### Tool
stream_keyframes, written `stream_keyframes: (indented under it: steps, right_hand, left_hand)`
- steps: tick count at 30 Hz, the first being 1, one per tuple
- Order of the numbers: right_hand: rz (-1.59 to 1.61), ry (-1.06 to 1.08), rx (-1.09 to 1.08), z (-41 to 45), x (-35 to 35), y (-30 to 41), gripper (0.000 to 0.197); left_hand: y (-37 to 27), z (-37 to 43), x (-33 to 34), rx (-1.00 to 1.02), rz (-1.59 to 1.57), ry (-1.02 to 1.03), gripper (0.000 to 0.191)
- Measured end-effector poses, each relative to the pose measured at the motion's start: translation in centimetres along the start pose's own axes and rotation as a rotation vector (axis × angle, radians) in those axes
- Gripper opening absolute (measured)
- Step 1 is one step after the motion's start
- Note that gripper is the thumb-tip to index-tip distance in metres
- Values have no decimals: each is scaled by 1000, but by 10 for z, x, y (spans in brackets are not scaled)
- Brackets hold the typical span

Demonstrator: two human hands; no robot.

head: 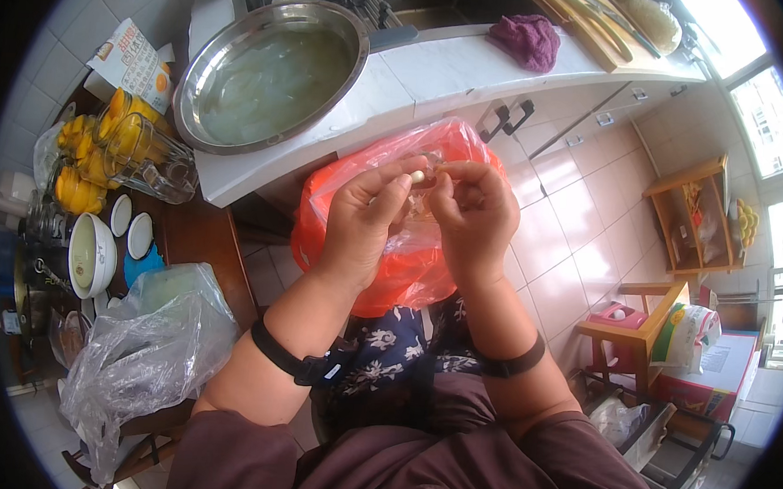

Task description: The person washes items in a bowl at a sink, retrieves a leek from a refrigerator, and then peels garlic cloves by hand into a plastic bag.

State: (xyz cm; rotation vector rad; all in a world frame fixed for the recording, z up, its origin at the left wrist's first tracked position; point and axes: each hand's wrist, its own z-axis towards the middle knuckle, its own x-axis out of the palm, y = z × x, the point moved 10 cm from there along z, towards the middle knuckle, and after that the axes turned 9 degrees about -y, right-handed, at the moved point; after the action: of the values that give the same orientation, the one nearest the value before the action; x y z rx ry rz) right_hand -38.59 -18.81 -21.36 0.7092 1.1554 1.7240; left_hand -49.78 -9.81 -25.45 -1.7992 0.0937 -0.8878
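Observation:
My left hand (370, 206) pinches a small pale clove (417, 177), which looks like garlic, between thumb and fingertips. Close beside it on the right is my right hand (478, 206), its thumb and index finger pressed together; whether a bit of skin is between them I cannot tell. Both hands are over a red plastic bag (327, 193) that hangs below the counter, with pale scraps (424, 209) visible inside. A wide steel basin (190, 121) of cloudy water stands on the counter at the upper left.
A purple cloth (526, 42) lies on the white counter (402, 63), near a wooden board (589, 38). At left, a brown table (206, 246) holds glass jars with yellow contents (138, 152), a white bowl (93, 256) and a clear plastic bag (157, 338). Wooden shelves (692, 212) stand at right.

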Motion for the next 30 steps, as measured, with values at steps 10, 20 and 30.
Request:
stream_keyframes:
  steps: [10, 20, 30]
  right_hand:
    - [200, 11, 316, 5, -4, -25, 3]
    - [275, 163, 270, 1, 17, -27, 12]
    - [-60, 289, -75, 2, 23, -3, 12]
  left_hand:
    - [4, 1, -8, -70, -18, -86, 24]
    - [11, 5, -14, -122, -66, -123, 24]
    - [1, 5, -12, 17, 107, -115, 25]
